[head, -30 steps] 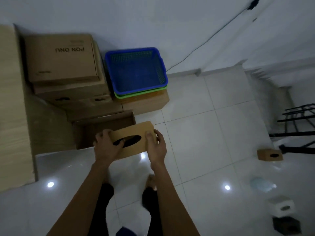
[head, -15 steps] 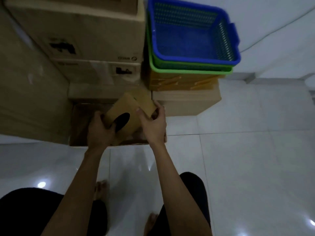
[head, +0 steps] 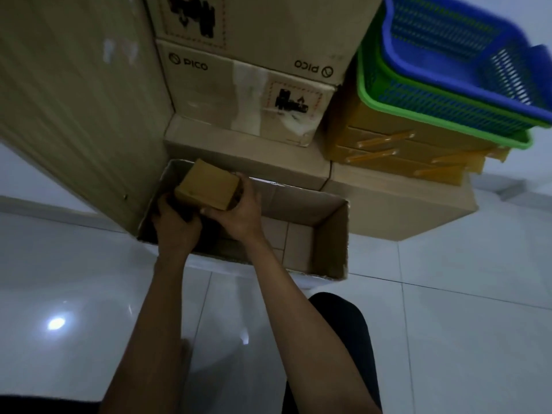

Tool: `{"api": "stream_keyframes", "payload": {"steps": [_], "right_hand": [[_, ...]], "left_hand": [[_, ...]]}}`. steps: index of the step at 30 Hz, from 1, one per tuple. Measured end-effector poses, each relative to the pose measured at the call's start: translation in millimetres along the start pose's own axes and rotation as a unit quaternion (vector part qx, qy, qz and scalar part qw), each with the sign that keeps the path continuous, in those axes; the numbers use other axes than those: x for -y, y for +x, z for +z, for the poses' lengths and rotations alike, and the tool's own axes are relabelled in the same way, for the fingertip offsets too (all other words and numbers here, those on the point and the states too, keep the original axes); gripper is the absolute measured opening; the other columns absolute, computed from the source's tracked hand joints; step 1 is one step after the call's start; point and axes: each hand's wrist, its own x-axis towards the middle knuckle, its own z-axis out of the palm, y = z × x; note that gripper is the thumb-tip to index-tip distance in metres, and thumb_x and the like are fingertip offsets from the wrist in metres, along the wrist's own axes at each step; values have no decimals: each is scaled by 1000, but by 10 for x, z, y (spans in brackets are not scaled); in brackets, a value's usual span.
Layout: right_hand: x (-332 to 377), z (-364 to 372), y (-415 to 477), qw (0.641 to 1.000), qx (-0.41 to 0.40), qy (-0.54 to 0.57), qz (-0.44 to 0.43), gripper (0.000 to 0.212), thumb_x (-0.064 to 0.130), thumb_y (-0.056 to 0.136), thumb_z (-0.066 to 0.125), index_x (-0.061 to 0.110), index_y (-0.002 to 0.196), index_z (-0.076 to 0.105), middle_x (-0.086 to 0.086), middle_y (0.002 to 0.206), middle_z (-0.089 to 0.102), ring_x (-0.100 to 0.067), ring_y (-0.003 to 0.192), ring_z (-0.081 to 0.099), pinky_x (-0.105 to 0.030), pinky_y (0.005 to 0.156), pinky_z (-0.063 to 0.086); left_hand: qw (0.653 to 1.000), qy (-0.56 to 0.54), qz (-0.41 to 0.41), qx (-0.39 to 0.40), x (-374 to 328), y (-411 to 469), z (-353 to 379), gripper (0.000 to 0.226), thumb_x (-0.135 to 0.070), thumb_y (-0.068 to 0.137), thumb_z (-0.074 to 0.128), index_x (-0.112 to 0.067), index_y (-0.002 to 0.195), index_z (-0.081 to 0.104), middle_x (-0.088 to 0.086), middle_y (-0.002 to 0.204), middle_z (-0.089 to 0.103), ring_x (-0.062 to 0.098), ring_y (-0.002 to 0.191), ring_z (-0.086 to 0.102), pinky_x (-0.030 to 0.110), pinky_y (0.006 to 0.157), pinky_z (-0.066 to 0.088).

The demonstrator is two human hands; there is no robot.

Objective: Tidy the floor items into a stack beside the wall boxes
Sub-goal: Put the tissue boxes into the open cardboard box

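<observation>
Item: small brown box point(head: 209, 185), tilted, gripped by our right hand point(head: 239, 213) and, seemingly, our left hand point(head: 176, 225) over the open carton point(head: 328, 234); may snag the rim and slip.

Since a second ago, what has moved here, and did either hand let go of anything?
The tissue box moved forward and down, from above the bare floor tiles to the left end of the open carton. It also turned, so its oval slot no longer faces the camera. The left hand and right hand still hold it; nothing was let go. The wall boxes and the blue basket nested in the green basket are unchanged.
</observation>
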Motion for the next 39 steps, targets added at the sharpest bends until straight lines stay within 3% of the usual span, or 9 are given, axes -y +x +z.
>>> {"api": "stream_keyframes", "payload": {"steps": [4, 9, 12, 18, 24, 28, 32, 35, 39], "right_hand": [[-6, 240, 147, 1000, 7, -4, -9, 101, 22, 63, 95, 19, 147, 38, -8, 146, 46, -26, 135, 44, -46, 111, 43], [-4, 438, 274, 1000, 18, -21, 9, 106, 18, 67, 91, 21, 153, 29, -12, 147, 44, -29, 132, 47, -29, 103, 40], [-47, 427, 216, 1000, 4, -11, 1, 103, 16, 74, 86, 21, 155, 22, -13, 147, 47, -30, 132, 49, -42, 109, 44], [1, 419, 145, 1000, 10, 1, 5, 75, 38, 81, 70, 23, 145, 35, -12, 135, 56, -29, 120, 59, -50, 99, 52], [-64, 380, 191, 998, 35, 7, 46, 60, 73, 89, 37, 36, 133, 56, -5, 128, 66, -16, 117, 64, -43, 101, 50], [-160, 349, 277, 997, 67, 5, 48, 31, 62, 102, 32, 55, 119, 57, 1, 116, 70, -13, 107, 67, -47, 100, 52], [-82, 310, 307, 994, 84, -56, 46, 14, 45, 105, 41, 53, 113, 49, 4, 110, 66, -5, 92, 66, -30, 83, 53], [65, 231, 286, 988, 126, -71, 57, 42, 21, 100, 56, 32, 133, 32, -12, 123, 59, -22, 101, 62, -39, 88, 53], [366, -123, 81, 978, 159, -130, 43, 72, 21, 91, 70, 23, 150, 28, -17, 142, 52, -35, 125, 55, -50, 106, 47]], "left_hand": [[996, -87, -15, -14, 13, -29, -18, 59, -22, 98, 56, -10, 150, 31, 14, 144, 51, 35, 132, 47, 44, 109, 37], [992, -118, -18, -34, 2, -51, 33, 61, -26, 98, 57, -9, 149, 30, 15, 140, 52, 33, 127, 51, 39, 103, 40], [986, -155, -21, -59, -41, -152, 125, 66, -23, 95, 61, -10, 148, 24, 12, 132, 53, 24, 110, 53, 32, 93, 40], [986, -152, -8, -64, -50, -143, 174, 45, -26, 95, 60, -13, 132, 37, -6, 98, 51, 19, 92, 54, 26, 77, 41], [991, -120, 20, -51, -36, -176, 248, 67, -27, 89, 67, -16, 140, 27, 12, 131, 50, 23, 107, 53, 32, 84, 44], [994, -101, 27, -24, -41, -172, 248, 84, -37, 88, 69, -27, 148, 12, 14, 136, 49, 29, 112, 56, 36, 84, 47], [994, -105, 15, -3, -30, -150, 216, 87, -42, 89, 68, -32, 150, 7, 14, 138, 48, 32, 112, 55, 37, 83, 43], [995, -98, 4, 14, -21, -149, 139, 88, -44, 90, 66, -34, 153, 5, 16, 145, 43, 38, 122, 51, 39, 88, 41], [997, 8, 9, 81, -211, -204, -135, 75, -36, 95, 64, -15, 153, 20, 19, 147, 44, 40, 132, 46, 47, 104, 40]]}}
